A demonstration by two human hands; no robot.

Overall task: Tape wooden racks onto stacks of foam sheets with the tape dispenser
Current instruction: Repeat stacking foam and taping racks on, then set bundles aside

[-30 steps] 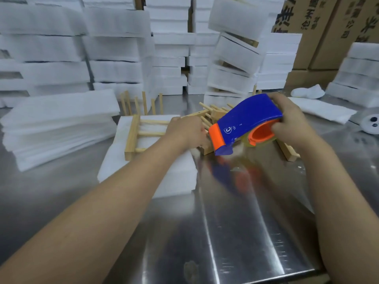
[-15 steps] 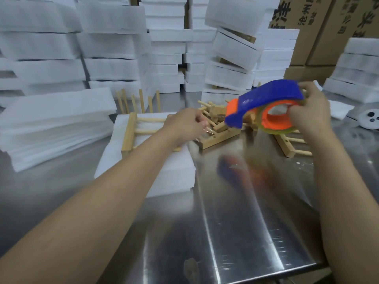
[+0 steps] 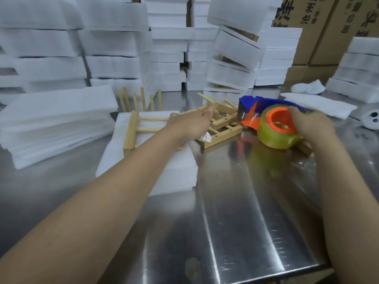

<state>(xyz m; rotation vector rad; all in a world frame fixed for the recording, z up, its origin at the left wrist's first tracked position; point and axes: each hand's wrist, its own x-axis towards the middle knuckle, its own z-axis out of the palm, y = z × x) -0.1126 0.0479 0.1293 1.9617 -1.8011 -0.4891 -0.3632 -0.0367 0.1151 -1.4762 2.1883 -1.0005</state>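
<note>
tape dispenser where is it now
Head view, right of centre: the tape dispenser is gripped by the right hand, just right of the loose wooden rack.

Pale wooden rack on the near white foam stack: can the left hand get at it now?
Probably yes: the left hand is over the right end of the pale wooden rack on the white foam stack, nothing between. The right hand holds the blue-and-orange tape dispenser aside.

both bare forearms reach from the near edge of the worktop toward its far middle. the left hand (image 3: 189, 125) lies knuckles up, fingers curled down over a wooden rack (image 3: 129, 130), thumb pointing ahead. the right hand (image 3: 312, 124), blurred, grips the tape dispenser (image 3: 268, 119) from its right side.
</note>
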